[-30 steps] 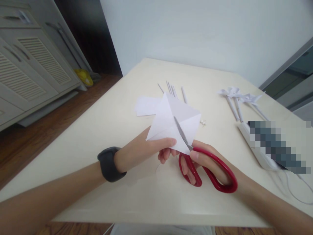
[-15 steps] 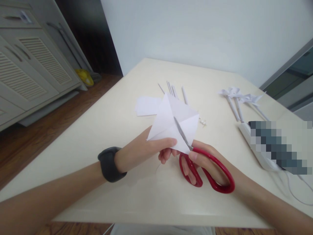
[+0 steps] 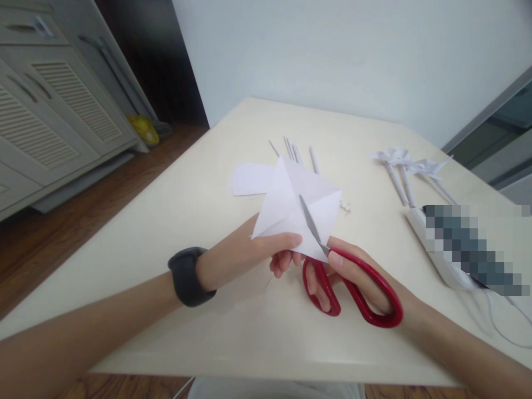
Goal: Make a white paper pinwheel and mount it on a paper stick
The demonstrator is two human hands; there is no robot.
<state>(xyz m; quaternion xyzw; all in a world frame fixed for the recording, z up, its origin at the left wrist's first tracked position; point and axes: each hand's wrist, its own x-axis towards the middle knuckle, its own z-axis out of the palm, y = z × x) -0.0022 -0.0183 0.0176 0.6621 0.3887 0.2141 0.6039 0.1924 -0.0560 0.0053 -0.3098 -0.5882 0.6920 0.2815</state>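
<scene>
My left hand (image 3: 253, 255) pinches the near edge of a creased white paper square (image 3: 291, 205) and holds it up above the cream table (image 3: 187, 210). A black band sits on that wrist. My right hand (image 3: 353, 277) has its fingers through the red handles of a pair of scissors (image 3: 353, 288). The steel blades (image 3: 311, 224) lie along a diagonal crease of the paper, pointing away from me.
Several thin white paper sticks (image 3: 293, 152) lie behind the held paper, beside a flat white sheet (image 3: 249, 178). Finished white pinwheels (image 3: 409, 166) lie at the right, near a white power strip (image 3: 436, 255) and its cable. A cabinet (image 3: 50, 105) stands at the left over wooden floor.
The scissor blades have crept slightly farther up the paper's crease. Both hands and the paper stay almost in place.
</scene>
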